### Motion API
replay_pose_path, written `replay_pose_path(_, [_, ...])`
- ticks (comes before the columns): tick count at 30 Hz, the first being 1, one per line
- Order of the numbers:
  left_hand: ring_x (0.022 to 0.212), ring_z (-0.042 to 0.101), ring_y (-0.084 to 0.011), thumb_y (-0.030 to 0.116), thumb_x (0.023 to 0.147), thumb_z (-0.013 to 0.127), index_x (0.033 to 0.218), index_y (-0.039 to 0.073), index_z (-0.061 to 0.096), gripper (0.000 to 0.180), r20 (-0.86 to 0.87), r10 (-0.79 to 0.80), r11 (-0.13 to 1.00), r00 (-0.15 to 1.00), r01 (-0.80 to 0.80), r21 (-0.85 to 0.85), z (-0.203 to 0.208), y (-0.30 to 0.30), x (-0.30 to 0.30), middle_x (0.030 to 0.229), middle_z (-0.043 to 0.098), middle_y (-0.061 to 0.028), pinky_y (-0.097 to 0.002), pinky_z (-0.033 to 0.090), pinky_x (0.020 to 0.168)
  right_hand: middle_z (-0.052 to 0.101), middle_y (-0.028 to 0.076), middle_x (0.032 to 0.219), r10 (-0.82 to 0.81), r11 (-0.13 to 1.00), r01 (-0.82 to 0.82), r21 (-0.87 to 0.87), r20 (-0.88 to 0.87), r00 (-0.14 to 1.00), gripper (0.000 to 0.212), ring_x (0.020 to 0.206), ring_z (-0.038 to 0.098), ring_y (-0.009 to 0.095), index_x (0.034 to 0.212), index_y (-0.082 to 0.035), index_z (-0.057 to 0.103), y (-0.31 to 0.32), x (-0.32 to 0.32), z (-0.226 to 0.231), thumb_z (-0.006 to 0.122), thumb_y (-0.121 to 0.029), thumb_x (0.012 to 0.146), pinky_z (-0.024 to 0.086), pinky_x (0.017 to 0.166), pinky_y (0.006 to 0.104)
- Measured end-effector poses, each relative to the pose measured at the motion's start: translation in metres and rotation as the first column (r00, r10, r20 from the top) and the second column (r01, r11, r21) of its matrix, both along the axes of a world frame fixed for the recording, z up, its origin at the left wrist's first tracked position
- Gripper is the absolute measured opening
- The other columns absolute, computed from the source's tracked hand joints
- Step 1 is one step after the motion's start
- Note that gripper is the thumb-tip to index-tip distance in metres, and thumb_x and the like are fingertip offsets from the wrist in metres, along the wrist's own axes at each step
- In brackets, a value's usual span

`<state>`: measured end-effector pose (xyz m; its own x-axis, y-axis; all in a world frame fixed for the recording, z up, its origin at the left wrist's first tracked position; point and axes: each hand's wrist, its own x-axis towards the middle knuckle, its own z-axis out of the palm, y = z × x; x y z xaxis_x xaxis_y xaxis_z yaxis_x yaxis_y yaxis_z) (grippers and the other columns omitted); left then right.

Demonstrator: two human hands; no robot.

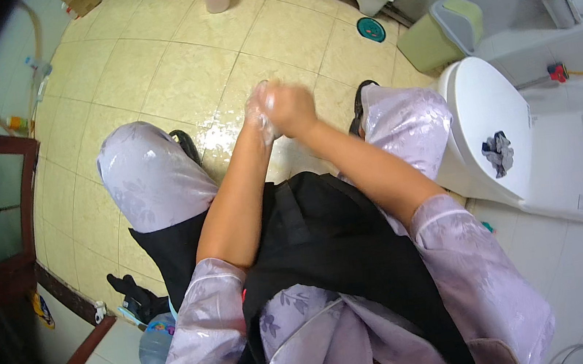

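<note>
My left hand [257, 110] and my right hand [290, 110] are pressed together above the tiled floor, out in front of my knees. White, wet-looking foam coats the left hand and its wrist. The right hand is curled into a fist against it, slightly blurred. Something pale and soapy shows between the two, but whether it is only lather or also a small cloth cannot be made out. Most of the left fingers are hidden behind the right hand. Both forearms are bare below pushed-up lilac sleeves [453, 234], and a black apron [327, 229] covers my lap.
To the right stands a white toilet [476, 99] with crumpled grey cloth [498, 153] on its lid. Beyond it are a green bin [431, 38] and a round floor drain [371, 29]. A plastic bottle [154, 343] is at lower left, near a brown-framed door [29, 172]. The floor [215, 137] looks wet.
</note>
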<state>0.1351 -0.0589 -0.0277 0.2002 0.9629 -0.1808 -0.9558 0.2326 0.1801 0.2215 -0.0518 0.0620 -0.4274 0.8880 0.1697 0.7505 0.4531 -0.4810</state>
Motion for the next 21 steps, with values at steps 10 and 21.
replay_pose_path(10, [0.084, 0.058, -0.0260, 0.033, 0.088, 0.035, 0.100, 0.006, 0.052, 0.034, -0.123, 0.034, 0.983, 0.992, -0.056, -0.176, 0.042, -0.018, 0.016, 0.093, 0.058, -0.0120, -0.0414, 0.048, 0.076, 0.058, 0.015, 0.065, 0.016, 0.995, 0.002, 0.095, -0.189, 0.982, 0.027, 0.058, 0.056, 0.033, 0.068, -0.008, 0.062, 0.026, 0.014, -0.011, 0.056, -0.033, 0.074, 0.045, 0.053, 0.0413])
replay_pose_path(21, [0.063, 0.053, -0.0121, 0.017, 0.073, 0.049, 0.088, 0.004, 0.056, 0.021, -0.673, -0.061, 0.998, 0.737, 0.062, -0.022, 0.077, -0.006, 0.000, 0.074, 0.056, -0.0040, -0.0247, 0.044, 0.057, 0.042, 0.005, 0.050, -0.590, 0.692, -0.346, -0.633, -0.773, 0.235, 0.039, 0.045, 0.038, 0.015, 0.056, -0.009, 0.041, 0.080, 0.035, 0.022, 0.058, -0.034, 0.081, 0.032, 0.044, 0.0278])
